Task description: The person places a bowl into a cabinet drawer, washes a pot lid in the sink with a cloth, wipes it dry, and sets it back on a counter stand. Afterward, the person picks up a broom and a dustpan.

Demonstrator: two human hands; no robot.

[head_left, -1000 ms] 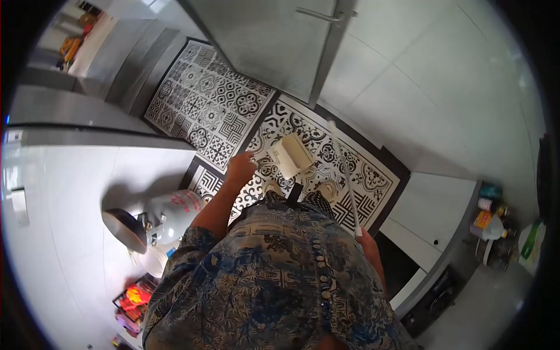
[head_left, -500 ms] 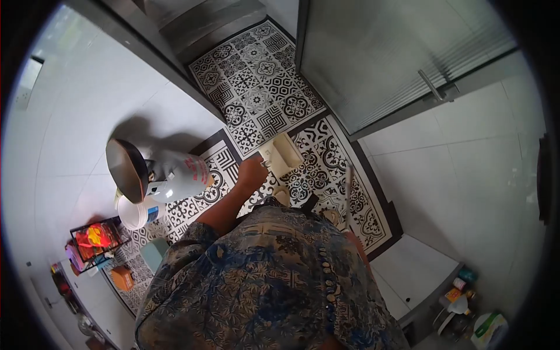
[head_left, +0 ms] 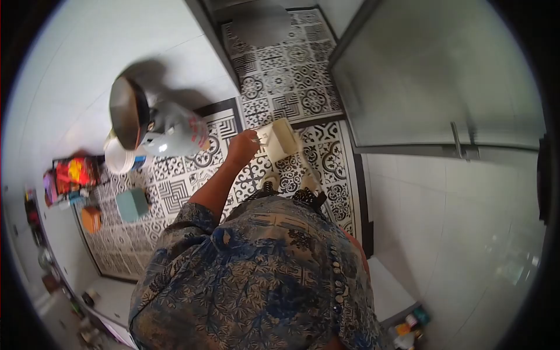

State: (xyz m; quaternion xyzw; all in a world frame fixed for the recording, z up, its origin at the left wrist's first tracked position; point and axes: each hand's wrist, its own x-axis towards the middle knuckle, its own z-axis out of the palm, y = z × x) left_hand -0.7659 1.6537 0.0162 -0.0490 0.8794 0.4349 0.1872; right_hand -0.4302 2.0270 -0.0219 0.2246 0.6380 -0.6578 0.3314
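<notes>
My left hand [head_left: 242, 147] is closed around the handle of a cream dustpan [head_left: 283, 142], held in front of my legs above the patterned floor. A thin pale stick [head_left: 309, 163], blurred, slants beside the dustpan's right edge; its lower end passes near my right foot, and I cannot tell what kind of tool it is. Only a sliver of my right forearm [head_left: 358, 251] shows beyond my shirt; my right hand is hidden. My slippered feet [head_left: 268, 179] stand just below the dustpan.
At left stand a grey gas cylinder [head_left: 172, 128] with a pan-like dark disc [head_left: 128, 114], a white bucket [head_left: 119, 157], a teal stool [head_left: 132, 204] and an orange box [head_left: 90, 219]. A frosted glass door [head_left: 408, 81] is at right, beyond a doorway [head_left: 280, 64].
My view has turned, so the room shifts. The pale stick has moved left, from apart on the right to beside the dustpan. My left hand keeps hold of the dustpan.
</notes>
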